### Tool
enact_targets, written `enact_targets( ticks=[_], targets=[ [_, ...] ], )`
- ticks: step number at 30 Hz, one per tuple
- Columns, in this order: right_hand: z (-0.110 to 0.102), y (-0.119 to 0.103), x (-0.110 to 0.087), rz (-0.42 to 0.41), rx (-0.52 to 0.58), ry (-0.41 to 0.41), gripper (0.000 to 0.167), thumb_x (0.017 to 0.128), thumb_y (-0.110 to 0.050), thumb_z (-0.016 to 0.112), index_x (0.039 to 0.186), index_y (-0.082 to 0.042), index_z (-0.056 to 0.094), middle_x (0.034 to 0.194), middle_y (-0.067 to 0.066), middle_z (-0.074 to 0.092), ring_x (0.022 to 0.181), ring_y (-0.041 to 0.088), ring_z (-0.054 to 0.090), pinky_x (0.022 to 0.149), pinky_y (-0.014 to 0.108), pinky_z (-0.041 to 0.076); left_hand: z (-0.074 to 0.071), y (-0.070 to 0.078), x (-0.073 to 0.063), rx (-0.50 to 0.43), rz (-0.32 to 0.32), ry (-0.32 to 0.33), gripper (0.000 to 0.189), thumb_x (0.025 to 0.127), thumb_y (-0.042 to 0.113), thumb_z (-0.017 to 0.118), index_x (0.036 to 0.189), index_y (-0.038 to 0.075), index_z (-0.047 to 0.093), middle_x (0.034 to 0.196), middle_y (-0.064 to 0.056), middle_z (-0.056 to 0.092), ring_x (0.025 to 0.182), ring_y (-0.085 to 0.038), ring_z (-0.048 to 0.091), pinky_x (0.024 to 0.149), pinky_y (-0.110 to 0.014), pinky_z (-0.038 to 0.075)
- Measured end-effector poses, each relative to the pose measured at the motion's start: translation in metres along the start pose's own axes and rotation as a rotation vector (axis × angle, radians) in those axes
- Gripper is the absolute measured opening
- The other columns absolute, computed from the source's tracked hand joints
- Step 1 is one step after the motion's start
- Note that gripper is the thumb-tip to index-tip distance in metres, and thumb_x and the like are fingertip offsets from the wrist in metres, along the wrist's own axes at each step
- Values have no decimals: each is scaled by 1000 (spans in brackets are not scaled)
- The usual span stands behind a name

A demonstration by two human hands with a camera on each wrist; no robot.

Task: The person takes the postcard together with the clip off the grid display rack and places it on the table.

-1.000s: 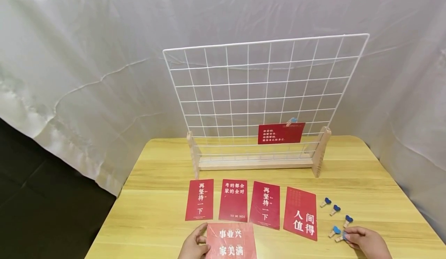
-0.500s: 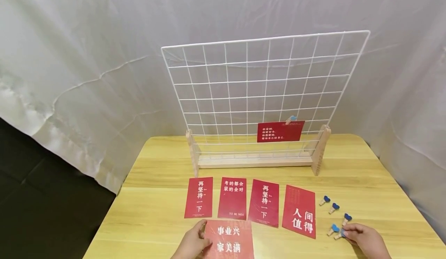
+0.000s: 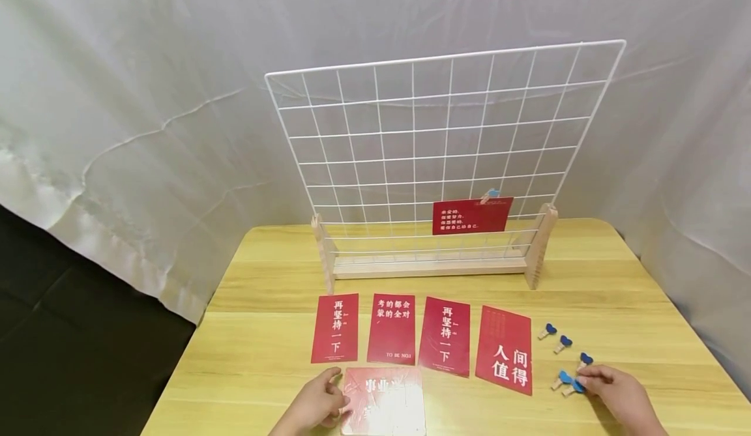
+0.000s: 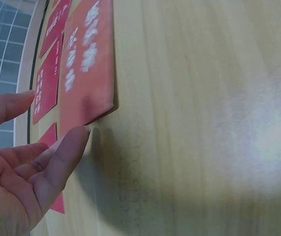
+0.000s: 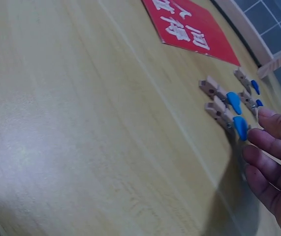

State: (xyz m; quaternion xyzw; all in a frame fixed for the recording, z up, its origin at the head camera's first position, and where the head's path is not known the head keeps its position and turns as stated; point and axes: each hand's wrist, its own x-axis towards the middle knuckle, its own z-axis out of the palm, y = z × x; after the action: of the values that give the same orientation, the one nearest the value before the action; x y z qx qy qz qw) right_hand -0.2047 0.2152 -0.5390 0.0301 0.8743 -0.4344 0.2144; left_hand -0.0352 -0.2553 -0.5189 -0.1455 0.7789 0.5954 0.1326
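My left hand (image 3: 317, 398) is beside the left edge of a flat red square pack (image 3: 383, 416) with white characters. In the left wrist view its fingers are spread and relaxed, the fingertips close to the pack's corner, with nothing between them. On the right, my right hand (image 3: 622, 397) hovers by a small wooden clothespin (image 5: 220, 113) with a light blue heart. Its fingertips are close to that heart; whether they touch it I cannot tell. Another light-blue-heart clothespin (image 5: 213, 88) lies alongside, and several dark-blue-heart clothespins (image 3: 562, 343) lie farther back.
A white wire grid (image 3: 413, 130) stands in a wooden base (image 3: 431, 268) at the back. One red card (image 3: 472, 218) hangs on it from a blue-heart clip (image 3: 489, 195). Several red cards (image 3: 390, 341) lie in a row before the base. Pale curtains (image 3: 176, 130) surround the table.
My left hand has let go of the square pack, which now lies flat on the table, and has drawn slightly left. The right hand stays by the clothespins, moving little.
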Motion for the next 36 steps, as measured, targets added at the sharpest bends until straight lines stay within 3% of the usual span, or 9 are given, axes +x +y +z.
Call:
enact_targets(
  ticks=[4,9,12,18,23,33,36],
  targets=[
    [-4,-9,-5,-32,-52,-14,50,79,-36,59,105,7,56,101,19,57,89,28,54,68,34,48,-5,6,0,31,10,-12,62,75,3,58,126,-14,26,77,-8,50,59,-16,49,52,-35,49],
    [-6,-24,-6,-113,-146,24,55,81,-40,55,110,6,52,95,12,60,82,19,56,67,32,47,-10,13,4,74,71,12,56,75,4,58,124,-10,34,85,-12,51,65,-19,52,54,-36,49],
    [-5,-29,0,-163,-135,45,54,81,-39,56,110,7,51,92,10,61,79,15,55,66,31,47,-11,16,8,76,134,24,54,76,4,58,123,-11,35,92,-17,53,74,-23,54,59,-37,49],
    [3,-4,43,-222,-74,87,54,77,-47,57,113,-6,52,95,2,60,79,6,56,58,21,47,-7,27,19,34,212,38,54,76,3,58,123,-11,35,101,-24,51,87,-31,53,69,-36,49],
    [11,16,80,-312,-70,116,51,79,-49,52,115,-14,51,101,1,59,85,8,56,66,24,47,-4,38,31,39,256,74,53,76,7,61,123,-6,39,107,-25,51,92,-32,52,73,-32,48],
    [18,7,123,-431,-114,238,43,79,-49,51,117,-28,50,106,-9,55,90,8,55,71,29,48,4,62,55,-23,259,99,56,76,23,66,124,4,42,118,-18,48,105,-34,46,79,-39,45],
    [18,-5,132,-477,-81,242,41,79,-45,55,115,-27,51,105,-8,56,90,8,55,69,24,48,6,70,63,-48,264,99,54,76,23,65,123,5,44,118,-15,48,107,-34,44,81,-38,44]
  ],
)
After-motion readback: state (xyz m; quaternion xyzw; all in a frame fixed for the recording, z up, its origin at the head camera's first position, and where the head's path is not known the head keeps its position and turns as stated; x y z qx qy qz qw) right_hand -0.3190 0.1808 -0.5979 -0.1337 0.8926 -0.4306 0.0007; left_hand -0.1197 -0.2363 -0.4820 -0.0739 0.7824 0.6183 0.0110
